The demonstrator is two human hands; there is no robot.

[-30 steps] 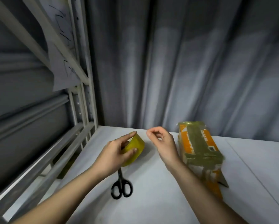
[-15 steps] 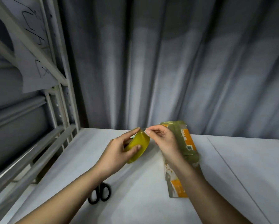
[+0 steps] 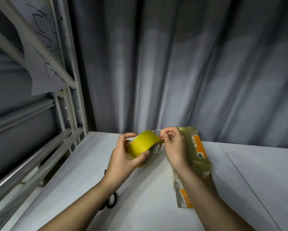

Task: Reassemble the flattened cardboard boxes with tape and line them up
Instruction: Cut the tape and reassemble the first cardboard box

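Note:
My left hand (image 3: 123, 155) grips a yellow tape roll (image 3: 144, 145) above the white table (image 3: 83, 164), thumb on top and fingers underneath. My right hand (image 3: 173, 145) pinches the free end of the tape at the roll's upper right edge. Behind my right hand and forearm lies an orange and white cardboard box (image 3: 196, 154), flat on the table and wrapped in old brownish tape; my arm hides its middle. Black scissors (image 3: 110, 201) lie on the table under my left forearm, with only the handles showing.
A grey metal shelf frame (image 3: 68, 100) with a handwritten paper sheet (image 3: 40, 52) stands along the left. A grey curtain (image 3: 190, 64) hangs right behind the table. A seam runs across the table on the right.
My right hand has reached the roll and now pinches the tape end. My left hand has raised and turned the roll. The view has shifted right, so the scissors sit further under my left arm.

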